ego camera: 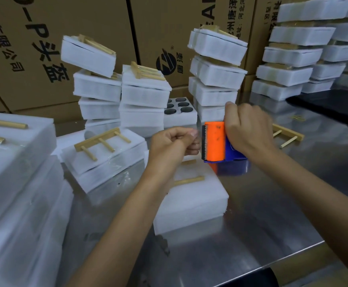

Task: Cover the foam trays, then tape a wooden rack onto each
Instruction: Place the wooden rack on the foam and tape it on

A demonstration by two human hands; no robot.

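1. Two hands meet above the steel worktop (262,214): the right hand (248,129) is clamped around the orange-and-blue handheld tape dispenser (214,141), and the left hand (174,141) has its fingers curled in at the serrated edge, apparently pinching the clear tape end, though the tape itself is too faint to confirm.
2. One white covered foam tray (191,201) lies directly below the hands, with a pale wooden peg rack (187,180) resting loose on its lid, partly hidden by the left forearm.
3. Risk: the rack is not yet fixed. A tug of tape across it, or a brush from the forearm, could slide it askew before the tape lands.
4. Risk: the left fingertips sit right against the toothed cutter; a slip while drawing tape could nick them.
5. Risk: clear tape pulled free in the air can fold and stick to itself, wasting the strip.
6. Risk: the leaning stacks of white finished foam trays (98,88) behind stand tilted; a knock to the worktop could topple them.
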